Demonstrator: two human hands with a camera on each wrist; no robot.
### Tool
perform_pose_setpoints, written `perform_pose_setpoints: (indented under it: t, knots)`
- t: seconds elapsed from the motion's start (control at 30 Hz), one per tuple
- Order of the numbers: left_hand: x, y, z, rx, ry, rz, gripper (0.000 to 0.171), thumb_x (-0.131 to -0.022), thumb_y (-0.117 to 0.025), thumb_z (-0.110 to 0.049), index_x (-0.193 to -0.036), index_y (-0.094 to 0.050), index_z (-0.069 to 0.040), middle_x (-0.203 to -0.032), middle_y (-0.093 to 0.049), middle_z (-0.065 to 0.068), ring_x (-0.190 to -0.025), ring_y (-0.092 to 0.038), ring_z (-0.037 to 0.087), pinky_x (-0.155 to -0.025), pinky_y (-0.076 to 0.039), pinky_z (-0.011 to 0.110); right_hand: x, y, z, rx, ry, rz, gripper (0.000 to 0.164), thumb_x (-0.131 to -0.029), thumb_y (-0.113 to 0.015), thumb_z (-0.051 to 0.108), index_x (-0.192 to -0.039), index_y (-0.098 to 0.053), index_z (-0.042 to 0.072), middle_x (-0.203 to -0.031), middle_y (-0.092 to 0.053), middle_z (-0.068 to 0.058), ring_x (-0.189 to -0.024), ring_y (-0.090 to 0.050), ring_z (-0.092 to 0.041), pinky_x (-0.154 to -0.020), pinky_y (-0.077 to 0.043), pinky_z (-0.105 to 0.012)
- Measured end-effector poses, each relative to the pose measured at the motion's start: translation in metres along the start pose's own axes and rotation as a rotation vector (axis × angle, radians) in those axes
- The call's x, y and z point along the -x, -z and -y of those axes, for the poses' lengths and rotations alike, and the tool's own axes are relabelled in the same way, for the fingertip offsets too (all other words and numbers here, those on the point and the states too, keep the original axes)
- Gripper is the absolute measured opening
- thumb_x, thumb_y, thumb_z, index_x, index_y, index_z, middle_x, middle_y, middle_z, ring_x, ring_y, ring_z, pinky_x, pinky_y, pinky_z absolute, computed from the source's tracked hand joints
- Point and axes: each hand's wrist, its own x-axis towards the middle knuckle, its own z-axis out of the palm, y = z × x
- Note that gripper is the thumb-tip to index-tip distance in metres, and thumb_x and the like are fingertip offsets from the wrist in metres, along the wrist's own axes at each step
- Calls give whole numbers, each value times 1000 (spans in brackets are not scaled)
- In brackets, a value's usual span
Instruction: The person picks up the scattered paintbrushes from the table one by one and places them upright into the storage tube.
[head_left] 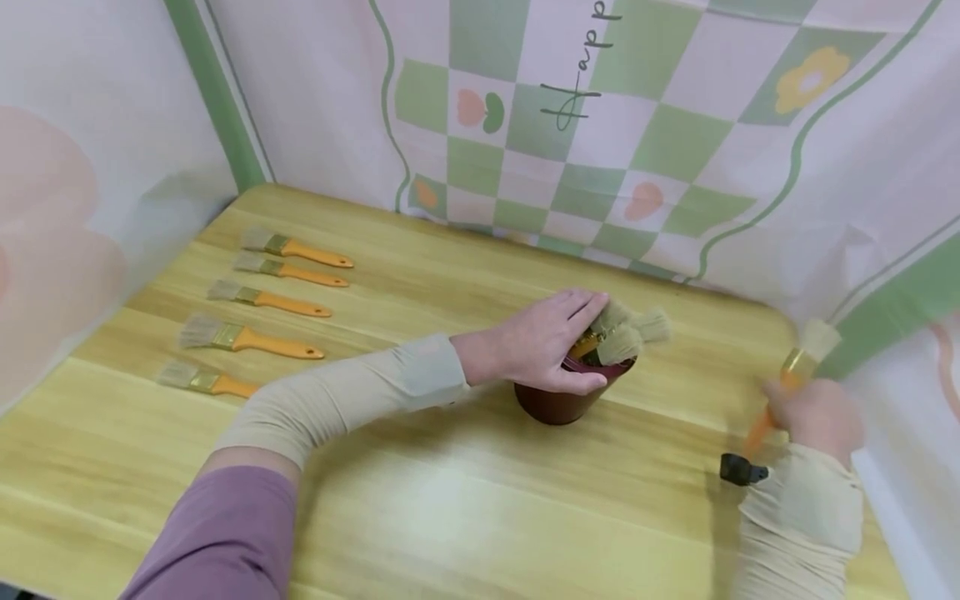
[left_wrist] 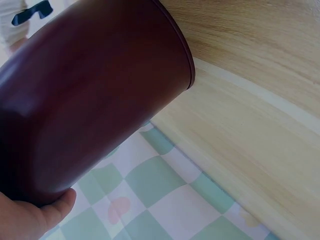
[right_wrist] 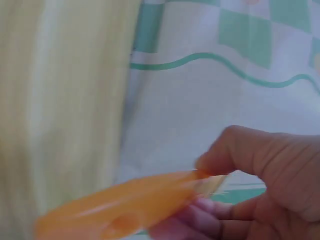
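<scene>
My left hand (head_left: 551,337) holds a dark red cylindrical holder (head_left: 558,404) near its rim, thumb on the near side and fingers on the far side. The holder leans on the table, its mouth toward the right. Several paintbrushes (head_left: 618,343) stick out of it, bristles outward; their handles are hidden inside. In the left wrist view the smooth wall of the holder (left_wrist: 100,95) fills much of the picture. Off to the right, my right hand (head_left: 823,421) grips a paintbrush (head_left: 791,375) by its orange handle, bristles up. The right wrist view shows that handle (right_wrist: 125,205) blurred.
On the left of the wooden table (head_left: 450,517) several paintbrushes (head_left: 255,337) lie in a column, bristles to the left, the lowest partly behind my left arm. A checkered cloth (head_left: 525,167) hangs along the back edge, with more cloth at both sides.
</scene>
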Motion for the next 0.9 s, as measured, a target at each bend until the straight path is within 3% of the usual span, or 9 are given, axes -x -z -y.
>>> perform_pose_setpoints:
  t: [0.1, 0.2, 0.3, 0.37, 0.43, 0.5, 0.6, 0.8, 0.9]
  knots:
    - [1, 1, 0, 0, 4, 2, 96, -87, -53, -61, -149, -25, 7, -150, -38, 17, -139, -38, 23, -118, -27, 30, 11, 5, 13, -87, 8, -162, 56, -90, -42, 38, -76, -64, -11, -90, -60, -37, -76, -56, -44, -55, -38, -40]
    - [1, 0, 0, -4, -2, -5, 96, -87, -53, -61, -148, -26, 7, -150, -39, 17, -139, -39, 24, -118, -27, 30, 22, 9, 26, -176, 27, -285, 50, -88, -48, 33, -98, -67, -12, -106, -62, -37, -85, -57, -48, -58, -37, -39]
    - [1, -1, 0, -6, -8, -18, 95, -87, -54, -60, -148, -27, 7, -149, -40, 18, -138, -40, 24, -118, -28, 30, 34, 16, 41, -266, 25, -347, 52, -88, -51, 29, -119, -59, -12, -125, -56, -35, -104, -55, -50, -69, -41, -41]
    - [0, -1, 0, -5, -10, -27, 95, -87, -55, -60, -148, -27, 8, -148, -40, 18, -138, -40, 24, -118, -29, 30, 43, 21, 51, -321, 17, -375, 54, -87, -52, 28, -125, -56, -10, -129, -55, -33, -112, -53, -48, -76, -43, -40]
    - [0, -1, 0, -6, -10, -30, 95, -87, -54, -60, -148, -27, 7, -148, -41, 17, -137, -40, 24, -117, -29, 30, 52, 24, 60, -375, 5, -405, 53, -87, -53, 27, -127, -56, -7, -105, -69, -22, -99, -60, -34, -79, -42, -33]
    - [-1, 0, 1, -4, -7, -28, 95, -87, -54, -61, -148, -27, 7, -148, -41, 17, -137, -40, 23, -117, -29, 30, 60, 25, 69, -406, 15, -431, 52, -86, -53, 27, -128, -57, -3, -74, -69, 4, -77, -61, -12, -72, -40, -23]
    - [0, 0, 1, 9, 1, -24, 95, -87, -53, -61, -148, -27, 6, -148, -41, 17, -137, -40, 23, -117, -29, 30, 67, 22, 80, -455, 58, -453, 49, -87, -53, 26, -127, -59, -1, -51, -36, 38, -52, -38, 13, -56, -34, -12]
    - [0, 0, 2, 8, -4, -19, 94, -87, -52, -61, -149, -26, 6, -148, -40, 16, -137, -40, 23, -118, -28, 29, 79, 18, 95, -586, 109, -486, 44, -87, -54, 21, -124, -59, -1, -52, -42, 37, -47, -43, 15, -48, -36, -8]
    - [0, 0, 2, -1, 2, -13, 94, -87, -52, -61, -149, -25, 6, -148, -40, 15, -137, -40, 21, -118, -28, 28, 88, 19, 102, -694, 137, -537, 29, -85, -56, 17, -112, -64, 9, -59, -48, 31, -51, -48, 12, -48, -39, -7]
